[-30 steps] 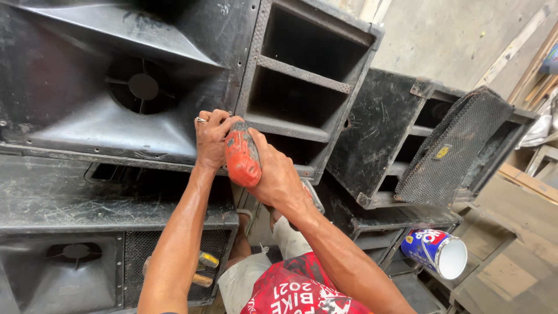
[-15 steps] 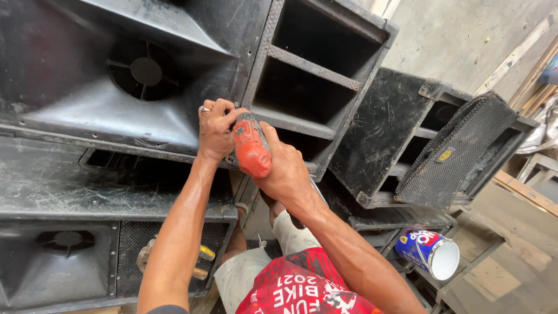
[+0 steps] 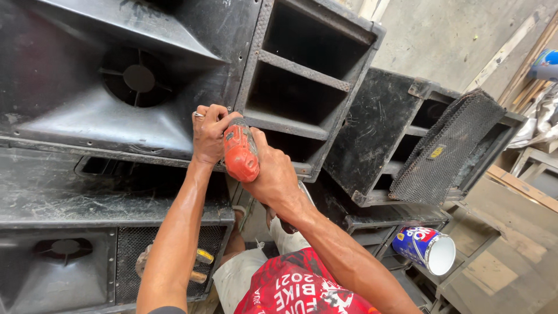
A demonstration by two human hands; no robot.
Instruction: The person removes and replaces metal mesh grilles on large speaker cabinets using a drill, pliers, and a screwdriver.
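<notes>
**While the drill bears on the cabinet edge: slip and pinch risks**

With both hands crowded at one spot, the margin for error looks thin. Going left to right: the big black horn cabinet [image 3: 116, 87] fills the left side, its flared mouth facing the person. The left hand [image 3: 210, 135] is curled closed against the cabinet's front frame, a ring on one finger; whether it pinches a screw or only braces the tool's nose I cannot tell, as the fingertips are hidden. Touching it on the right, the red power drill [image 3: 240, 151] points up into the frame where the horn section meets the slotted bay [image 3: 302, 75]. The right hand [image 3: 273, 174] is wrapped fully shut round the drill's grip.

Risks, as judged:
- Bit hidden behind the left hand. If it cams out of the fastener, it could skid into those fingers, which sit right at the tip.
- Drill held at an upward tilt with the wrist bent; torque kick could twist the grip loose.
- Cabinets are stacked; the second black cabinet [image 3: 407, 139] leans tilted to the right. Hard pushing might shift the stack.
- Open blue-and-white can [image 3: 424, 249] lies on its side low at right, near the person's legs; easy to kick.
</notes>
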